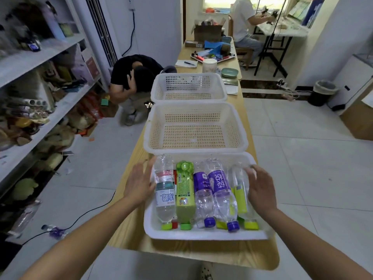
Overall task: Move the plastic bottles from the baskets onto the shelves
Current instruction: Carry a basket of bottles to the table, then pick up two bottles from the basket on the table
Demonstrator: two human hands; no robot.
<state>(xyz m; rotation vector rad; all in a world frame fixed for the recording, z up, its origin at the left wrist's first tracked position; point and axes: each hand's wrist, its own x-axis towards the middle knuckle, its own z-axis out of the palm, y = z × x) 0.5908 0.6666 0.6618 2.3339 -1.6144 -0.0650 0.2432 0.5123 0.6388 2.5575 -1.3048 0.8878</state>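
Tiled floor is spreading through a cluttered workroom, and the shelves [40, 57] are climbing the left wall, packed with blurred goods, so any free room for bottles is hard to make out. One stray bottle [56, 231] is lying on the floor below them. A crouching person [131, 77] is bending low beyond, head down.

Next, the bench [131, 225] is running away from the camera and carrying three white baskets in a row. The left hand [139, 182] is hovering open, fingers straight, just beside the near basket's [201, 236] left wall; I cannot tell whether it is touching the plastic. Inside that basket the bottles [201, 201] are lying side by side with caps [209, 222] toward the wearer: a clear bottle [165, 195], a green bottle [184, 195], two purple bottles [220, 184] and a yellow-labelled bottle [241, 197]. Extra caps are peeking out underneath, so a hidden lower layer seems likely.

The right hand [260, 190] is reaching over the right rim, fingers loose and spread, gripping nothing. Both hands are flanking the load, probably to gather several bottles at once or to lift the whole basket.

The middle basket [195, 118] and far basket [187, 81] are showing only bare mesh, so most of the job looks done. At far right a seated person [242, 23] is working, partly cut off, and a bin [323, 93] is standing by the wall.
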